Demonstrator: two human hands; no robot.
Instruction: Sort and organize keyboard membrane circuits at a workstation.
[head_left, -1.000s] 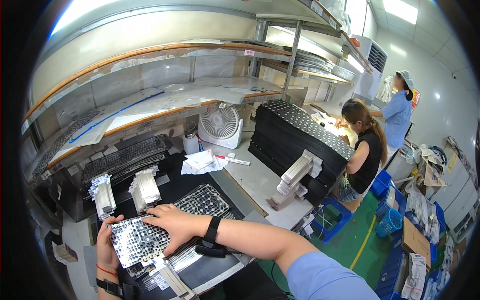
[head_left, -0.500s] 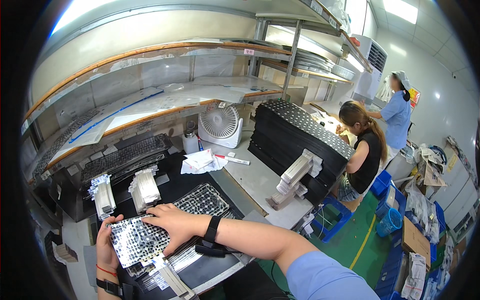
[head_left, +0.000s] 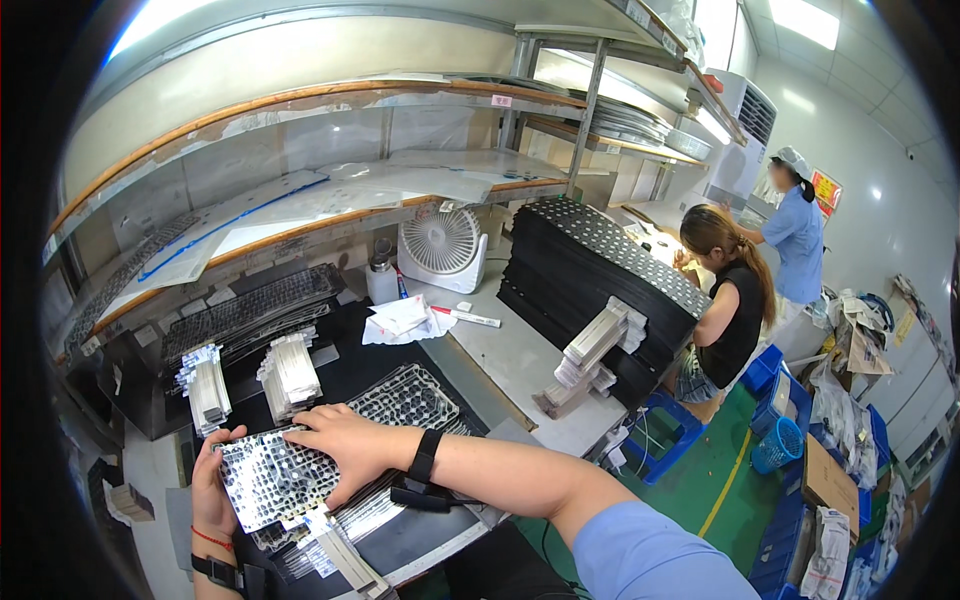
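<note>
A pale perforated sheet (head_left: 268, 485), its surface full of rounded openings, lies tilted over the stack at the near left of the bench. My left hand (head_left: 212, 485) grips its left edge, fingers partly hidden behind it. Across its right part spreads my right hand (head_left: 350, 450), fingers toward the far edge and thumb at the near edge, holding it. Beneath and to the right rests a stack of similar dark perforated sheets (head_left: 410, 398). Just below the held sheet, a bundle of thin pale strips (head_left: 340, 555) sticks out toward me.
Two bundles of pale strips (head_left: 288, 375) stand beyond my hands, before more dark sheets (head_left: 250, 310). A white fan (head_left: 440, 245), papers (head_left: 405, 320) and a marker (head_left: 468, 317) lie farther back. A tall black stack (head_left: 590, 290) stands right; two people work beyond it.
My hands and the held sheet stay nearly still. The standing person at the back right has shifted slightly and turned the head.
</note>
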